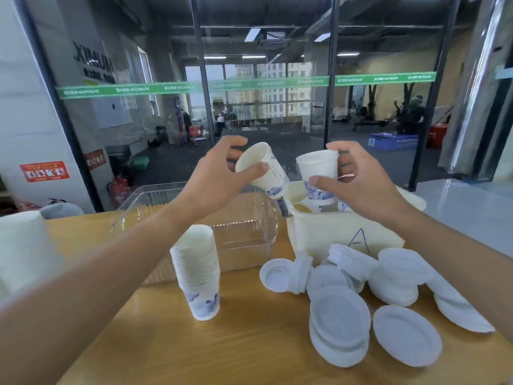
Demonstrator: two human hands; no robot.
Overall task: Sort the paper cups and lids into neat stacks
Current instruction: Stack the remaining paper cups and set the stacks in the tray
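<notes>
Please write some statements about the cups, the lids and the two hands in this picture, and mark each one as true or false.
1. Each hand holds a paper cup. True: the left hand grips a tilted cup and the right hand grips an upright cup.
2. The stack of cups lies on its side on the table. False: it stands upright.
3. The white bin is marked with the letter A. True.
4. All lids are in one neat stack. False: they lie in several loose piles in front of the bin.
5. The clear container is full of lids. False: no lids show inside it.
</notes>
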